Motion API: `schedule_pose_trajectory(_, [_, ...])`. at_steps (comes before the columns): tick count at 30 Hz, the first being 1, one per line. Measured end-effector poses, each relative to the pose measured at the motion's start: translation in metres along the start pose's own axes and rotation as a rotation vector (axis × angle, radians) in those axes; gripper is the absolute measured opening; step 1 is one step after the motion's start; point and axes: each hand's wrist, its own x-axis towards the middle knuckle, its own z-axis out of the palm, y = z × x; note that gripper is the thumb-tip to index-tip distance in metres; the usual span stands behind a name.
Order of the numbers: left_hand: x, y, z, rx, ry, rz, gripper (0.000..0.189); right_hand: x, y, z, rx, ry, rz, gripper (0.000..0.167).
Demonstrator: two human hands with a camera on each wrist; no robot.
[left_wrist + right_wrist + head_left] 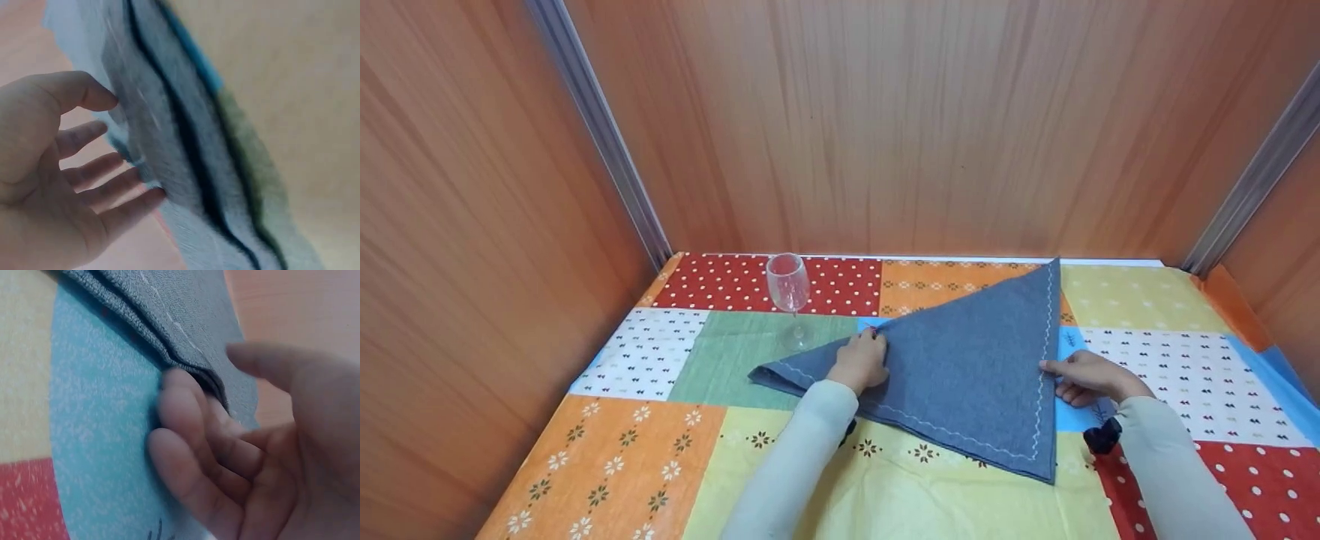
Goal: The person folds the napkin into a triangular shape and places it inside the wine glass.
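A grey-blue cloth napkin (960, 367) with a pale stitched border lies folded into a triangle on the table. My left hand (861, 360) is over its far left edge; in the left wrist view that hand (62, 157) has loosely extended fingers touching the blurred layered folds. At the right edge, my right hand (1091, 377) pinches the napkin, its thumb on top. In the right wrist view the index finger of that hand (247, 455) goes under the edge, partly hidden, and the other fingers curl beside it. A clear stemmed glass (788, 285) stands behind the napkin's left corner.
A patchwork-patterned tablecloth (622, 457) covers the table. Wood-grain panels (885, 127) stand at the back and both sides, joined by metal corner posts (600, 127).
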Motion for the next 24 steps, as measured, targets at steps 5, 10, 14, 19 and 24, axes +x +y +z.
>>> schedule_pose_trajectory(5, [-0.022, 0.009, -0.004, 0.098, -0.044, 0.142, 0.042, 0.007, 0.002, 0.003, 0.016, 0.111, -0.019, 0.035])
schedule_pose_trajectory(10, [-0.046, 0.014, -0.013, 0.113, -0.155, 0.227, 0.044, 0.012, 0.002, 0.003, 0.010, 0.121, -0.032, 0.036])
schedule_pose_trajectory(14, [-0.055, 0.016, -0.016, 0.163, -0.191, 0.236, 0.047, 0.013, 0.001, 0.002, 0.012, 0.127, -0.018, 0.036])
schedule_pose_trajectory(19, [-0.055, 0.018, -0.014, 0.191, -0.162, 0.252, 0.041, 0.013, 0.002, 0.002, 0.021, 0.128, -0.020, 0.035])
schedule_pose_trajectory(24, [-0.051, 0.019, -0.012, 0.130, -0.150, 0.228, 0.035, 0.012, 0.005, 0.001, 0.013, 0.135, -0.026, 0.035])
